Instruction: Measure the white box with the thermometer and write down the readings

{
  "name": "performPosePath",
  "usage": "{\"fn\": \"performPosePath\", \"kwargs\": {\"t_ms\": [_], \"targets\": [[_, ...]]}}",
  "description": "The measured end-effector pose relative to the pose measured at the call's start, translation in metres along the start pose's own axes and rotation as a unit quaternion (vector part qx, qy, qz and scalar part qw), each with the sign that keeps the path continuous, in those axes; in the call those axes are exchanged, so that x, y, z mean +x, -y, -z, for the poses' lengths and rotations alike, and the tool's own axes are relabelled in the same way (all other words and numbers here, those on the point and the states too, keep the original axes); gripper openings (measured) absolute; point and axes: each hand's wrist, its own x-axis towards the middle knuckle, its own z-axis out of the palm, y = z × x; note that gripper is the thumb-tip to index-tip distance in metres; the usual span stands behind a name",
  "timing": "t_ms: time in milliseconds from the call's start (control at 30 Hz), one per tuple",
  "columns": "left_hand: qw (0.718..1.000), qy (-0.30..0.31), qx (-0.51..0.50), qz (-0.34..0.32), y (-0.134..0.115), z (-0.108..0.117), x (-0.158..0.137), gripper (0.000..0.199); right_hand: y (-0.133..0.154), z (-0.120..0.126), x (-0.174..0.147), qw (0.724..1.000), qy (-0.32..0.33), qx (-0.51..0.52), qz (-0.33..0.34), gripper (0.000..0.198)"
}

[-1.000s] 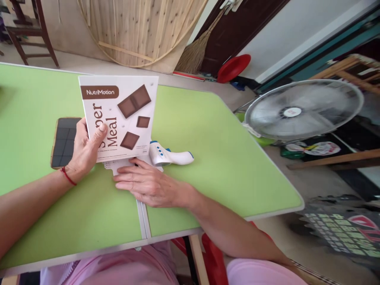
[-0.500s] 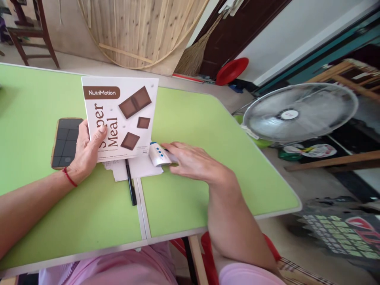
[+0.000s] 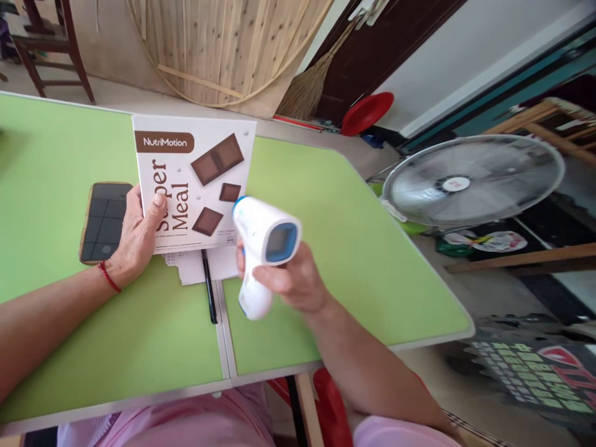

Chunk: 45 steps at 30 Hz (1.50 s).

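My left hand grips a white box by its lower left edge, thumb across the front. The box stands tilted up, showing brown chocolate pieces and "NutriMotion" lettering. In my right hand is a white and blue infrared thermometer, held by its handle with the small grey screen turned toward me. Its front end is close to the box's right edge; whether they touch I cannot tell. White paper lies partly hidden below the box, with a black pen over it.
A phone lies on the green table, left of the box. Past the table's right edge stands a fan. Behind are a red basin, a straw broom and a wooden chair.
My right hand has lifted the thermometer off the tabletop and turned it upright, its screen now facing me. The left hand keeps its hold on the box, nearly unmoved.
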Motion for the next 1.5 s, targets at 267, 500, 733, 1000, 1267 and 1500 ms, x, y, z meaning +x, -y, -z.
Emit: {"fn": "performPosePath", "kwargs": {"t_ms": [267,500,733,1000,1267,1500], "targets": [[1.000,-0.003,-0.014,-0.008,0.004,-0.003,0.001,0.078,0.003,-0.034,-0.001,0.991,0.053,0.086,-0.084,0.017],[1.000,0.012,0.003,-0.016,0.002,-0.002,0.001,0.077,0.000,-0.040,-0.001,0.987,0.058,0.101,-0.114,0.020],[0.999,0.003,-0.004,-0.045,0.004,-0.002,0.001,0.066,-0.001,-0.039,-0.001,0.989,0.057,0.106,-0.091,0.022],[0.999,-0.003,-0.009,-0.050,0.005,-0.003,0.001,0.065,-0.002,-0.038,-0.002,0.989,0.071,0.093,-0.087,0.022],[0.998,0.002,-0.002,-0.056,0.004,-0.003,0.001,0.067,-0.003,-0.037,-0.001,0.989,0.072,0.100,-0.085,0.022],[0.999,0.002,-0.025,-0.047,0.004,-0.004,0.001,0.069,-0.002,-0.036,0.000,0.986,0.075,0.105,-0.101,0.024]]}}
